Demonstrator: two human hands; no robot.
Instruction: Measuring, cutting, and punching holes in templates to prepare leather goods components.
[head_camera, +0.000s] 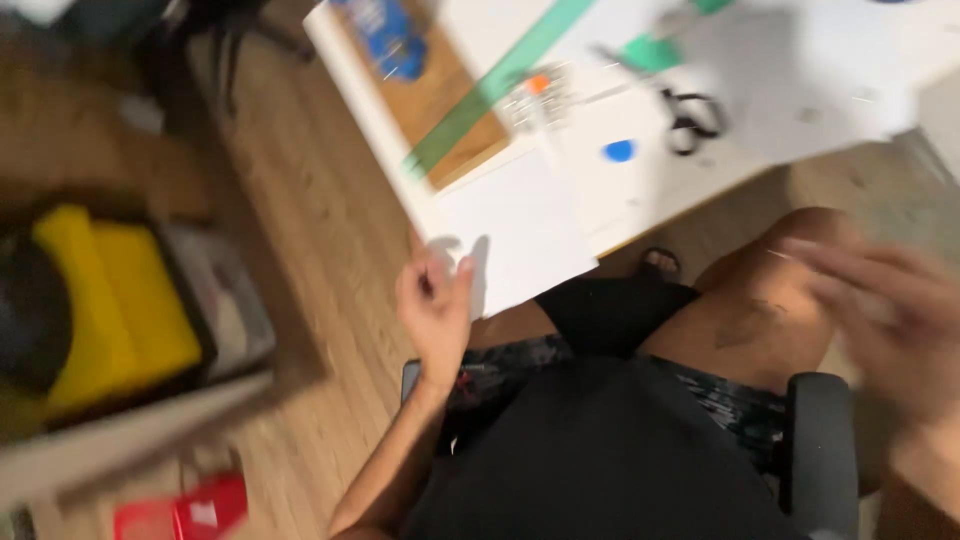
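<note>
Yellow blocks (110, 300), seemingly, fill a dark open case (215, 300).

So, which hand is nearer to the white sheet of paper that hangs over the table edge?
The left hand: its fingers touch the lower corner of the white sheet. The right hand is blurred and far off to the right, above the knee.

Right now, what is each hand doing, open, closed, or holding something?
Left hand: fingers pinched on the edge of the white paper sheet.
Right hand: too blurred to tell whether it is open or holding anything.
</note>
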